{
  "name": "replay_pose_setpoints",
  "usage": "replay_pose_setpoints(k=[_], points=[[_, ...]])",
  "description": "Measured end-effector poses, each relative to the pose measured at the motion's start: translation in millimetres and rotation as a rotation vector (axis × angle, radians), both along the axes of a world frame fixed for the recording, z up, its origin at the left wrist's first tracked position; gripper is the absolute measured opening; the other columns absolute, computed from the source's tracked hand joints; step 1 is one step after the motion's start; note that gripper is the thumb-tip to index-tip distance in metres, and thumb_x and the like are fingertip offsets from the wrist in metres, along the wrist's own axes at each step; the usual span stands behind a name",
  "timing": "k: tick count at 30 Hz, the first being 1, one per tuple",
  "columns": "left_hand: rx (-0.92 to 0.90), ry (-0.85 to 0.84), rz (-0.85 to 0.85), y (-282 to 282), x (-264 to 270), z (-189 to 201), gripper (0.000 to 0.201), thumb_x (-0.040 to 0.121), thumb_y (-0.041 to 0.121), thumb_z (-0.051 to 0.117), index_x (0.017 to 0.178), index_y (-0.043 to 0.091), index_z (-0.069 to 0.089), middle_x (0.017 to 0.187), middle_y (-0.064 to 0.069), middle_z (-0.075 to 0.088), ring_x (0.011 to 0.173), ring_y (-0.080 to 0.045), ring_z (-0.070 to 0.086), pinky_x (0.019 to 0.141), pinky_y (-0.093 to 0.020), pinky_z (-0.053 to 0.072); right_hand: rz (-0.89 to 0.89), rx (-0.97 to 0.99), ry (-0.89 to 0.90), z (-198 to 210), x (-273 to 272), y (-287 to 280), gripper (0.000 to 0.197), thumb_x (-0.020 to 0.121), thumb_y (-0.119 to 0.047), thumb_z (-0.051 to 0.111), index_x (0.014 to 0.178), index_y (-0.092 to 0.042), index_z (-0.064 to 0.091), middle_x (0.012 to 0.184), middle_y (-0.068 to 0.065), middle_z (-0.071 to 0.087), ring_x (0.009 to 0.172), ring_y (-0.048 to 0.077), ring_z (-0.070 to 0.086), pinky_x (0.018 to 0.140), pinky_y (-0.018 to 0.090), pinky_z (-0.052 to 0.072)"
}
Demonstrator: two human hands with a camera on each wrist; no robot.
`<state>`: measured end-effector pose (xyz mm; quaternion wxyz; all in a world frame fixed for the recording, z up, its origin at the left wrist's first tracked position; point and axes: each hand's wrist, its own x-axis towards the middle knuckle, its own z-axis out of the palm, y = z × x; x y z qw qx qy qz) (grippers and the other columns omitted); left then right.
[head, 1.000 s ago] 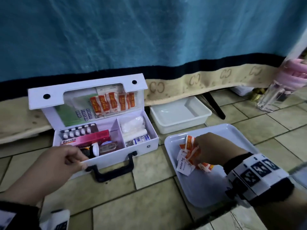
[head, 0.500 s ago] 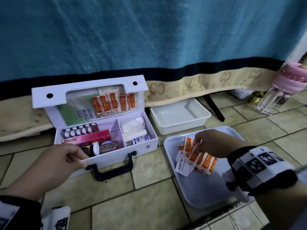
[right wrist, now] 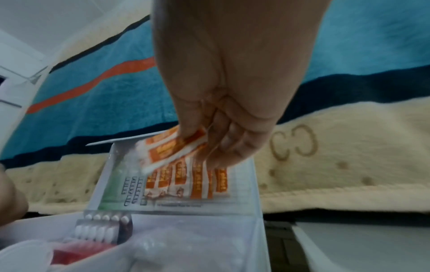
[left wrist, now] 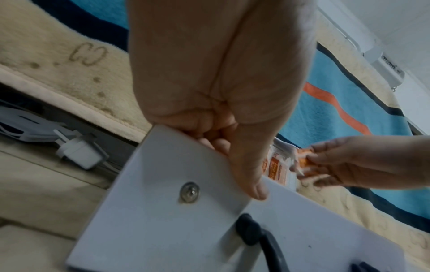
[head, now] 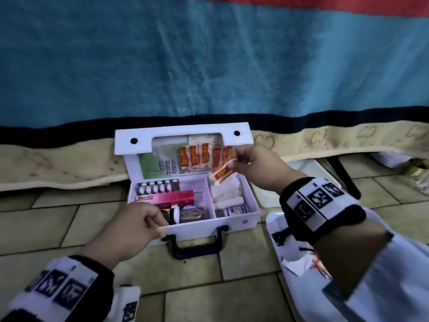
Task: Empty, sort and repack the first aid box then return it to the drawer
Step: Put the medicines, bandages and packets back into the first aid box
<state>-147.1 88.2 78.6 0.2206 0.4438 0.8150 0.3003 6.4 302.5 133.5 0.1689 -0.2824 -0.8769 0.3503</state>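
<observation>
emptying is barely starting: my right hand (head: 253, 168) is pinching plaster sachets (head: 221, 174) over the still-full first aid box (head: 234, 225), my left hand (head: 130, 228) gripping its near wall.

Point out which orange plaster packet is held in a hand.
The tilted orange packet pinched by the right hand, over the box's right compartment; the other packets sit upright in the lid pocket.

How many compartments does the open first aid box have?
2. The left compartment holds the blister pack and Bacidin box; the right compartment holds white dressings. The left hand covers the left compartment's front corner.
</observation>
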Motion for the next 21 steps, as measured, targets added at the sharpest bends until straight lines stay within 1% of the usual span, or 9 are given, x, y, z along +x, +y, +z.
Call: replay_pose_setpoints(k=[3, 4, 6, 8, 9, 10, 12, 16, 21], points=[[0.015, 0.005, -0.011, -1, -1, 0, 0.032, 0.069, -0.005, 0.074, 0.056, 0.023, 0.064, 0.059, 0.003, 0.062, 0.054, 0.002, 0.055, 0.050, -0.009, 0.039, -0.118, 0.056, 0.285, 13, -19, 2, 0.020, 0.087, -0.010, 0.062, 0.076, -0.026, 0.057, 0.083, 0.001, 0.065, 0.081, 0.016, 0.060, 0.081, 0.031, 0.048], [0.013, 0.009, -0.012, -1, -2, -1, 0.033, 0.069, -0.003, 0.075, 0.055, 0.025, 0.064, 0.060, 0.002, 0.062, 0.055, 0.002, 0.055, 0.050, -0.010, 0.040, -0.148, 0.075, 0.344, 18, -24, 3, 0.021, 0.087, -0.012, 0.063, 0.075, -0.028, 0.057, 0.084, 0.000, 0.066, 0.083, 0.016, 0.061, 0.082, 0.030, 0.047], [0.010, 0.009, -0.005, -1, -3, -3, 0.034, 0.069, 0.000, 0.076, 0.054, 0.028, 0.062, 0.063, 0.000, 0.064, 0.055, 0.001, 0.055, 0.051, -0.011, 0.040, -0.160, 0.121, 0.364, 25, -33, 1, 0.014, 0.087, -0.016, 0.064, 0.079, -0.027, 0.063, 0.083, -0.004, 0.066, 0.083, 0.013, 0.061, 0.080, 0.021, 0.047], [0.013, 0.008, 0.003, -1, -4, -6, 0.036, 0.069, 0.000, 0.076, 0.053, 0.028, 0.061, 0.063, 0.001, 0.063, 0.055, 0.001, 0.054, 0.051, -0.011, 0.039, -0.131, 0.173, 0.322, 30, -41, -3, 0.005, 0.086, -0.016, 0.065, 0.088, -0.019, 0.069, 0.080, -0.009, 0.063, 0.079, 0.007, 0.058, 0.071, 0.005, 0.041], [0.013, 0.012, 0.004, -1, -4, -7, 0.035, 0.069, 0.001, 0.076, 0.053, 0.028, 0.061, 0.062, 0.003, 0.061, 0.056, 0.001, 0.053, 0.051, -0.011, 0.039, -0.113, 0.205, 0.295, 31, -46, -6, 0.006, 0.086, -0.016, 0.065, 0.090, -0.017, 0.070, 0.080, -0.009, 0.062, 0.078, 0.006, 0.057, 0.067, 0.001, 0.038], [0.011, 0.018, 0.003, -1, -4, -8, 0.034, 0.070, 0.001, 0.075, 0.053, 0.027, 0.061, 0.062, 0.003, 0.061, 0.056, 0.001, 0.053, 0.051, -0.010, 0.038, -0.096, 0.240, 0.272, 31, -51, -8, 0.008, 0.086, -0.016, 0.065, 0.091, -0.016, 0.071, 0.081, -0.008, 0.062, 0.078, 0.006, 0.058, 0.065, 0.001, 0.037], [0.008, 0.021, 0.002, -1, -4, -8, 0.031, 0.070, 0.002, 0.075, 0.054, 0.026, 0.062, 0.062, 0.004, 0.060, 0.056, 0.000, 0.053, 0.050, -0.010, 0.038, -0.074, 0.295, 0.242, 30, -60, -11, 0.009, 0.085, -0.017, 0.065, 0.092, -0.016, 0.072, 0.085, -0.004, 0.066, 0.079, 0.009, 0.058, 0.062, 0.006, 0.037], [0.022, 0.014, 0.000, -1, -4, -7, 0.029, 0.070, 0.002, 0.074, 0.056, 0.024, 0.063, 0.058, 0.005, 0.058, 0.055, 0.000, 0.051, 0.050, -0.010, 0.036, -0.027, 0.419, 0.205, 32, -70, -13, 0.010, 0.085, -0.015, 0.066, 0.092, -0.012, 0.072, 0.093, 0.006, 0.069, 0.079, 0.010, 0.055, 0.067, 0.012, 0.031], [0.018, 0.017, -0.008, -2, -4, -7, 0.030, 0.071, 0.003, 0.074, 0.055, 0.025, 0.061, 0.062, 0.006, 0.060, 0.058, 0.000, 0.052, 0.052, -0.011, 0.038, -0.011, 0.445, 0.223, 39, -73, -7, 0.010, 0.086, -0.012, 0.064, 0.091, -0.013, 0.072, 0.092, 0.004, 0.067, 0.080, 0.011, 0.054, 0.069, 0.014, 0.035]])
